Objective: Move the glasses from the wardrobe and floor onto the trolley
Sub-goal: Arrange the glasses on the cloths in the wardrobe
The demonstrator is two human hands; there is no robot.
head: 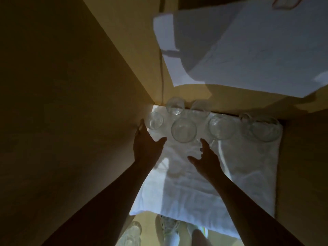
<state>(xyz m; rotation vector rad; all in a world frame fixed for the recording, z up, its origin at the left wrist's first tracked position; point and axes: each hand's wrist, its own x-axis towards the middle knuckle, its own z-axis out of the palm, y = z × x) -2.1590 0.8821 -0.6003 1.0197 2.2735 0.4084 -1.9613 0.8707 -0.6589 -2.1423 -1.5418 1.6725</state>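
Note:
Several clear glasses stand on a white cloth on a wardrobe shelf, seen from above. A large round glass is in the middle, a small glass at the left, another round glass to the right, and a wide glass at the far right. Two more glasses stand at the back wall. My left hand is open, just below the small glass and left of the large one. My right hand is open, just below the large glass. Neither hand touches a glass.
The wardrobe's wooden side wall rises close on the left, and a wooden panel bounds the right. A white sheet lies on the shelf above. Below the shelf edge, more glasses stand on the floor beside my white shoe.

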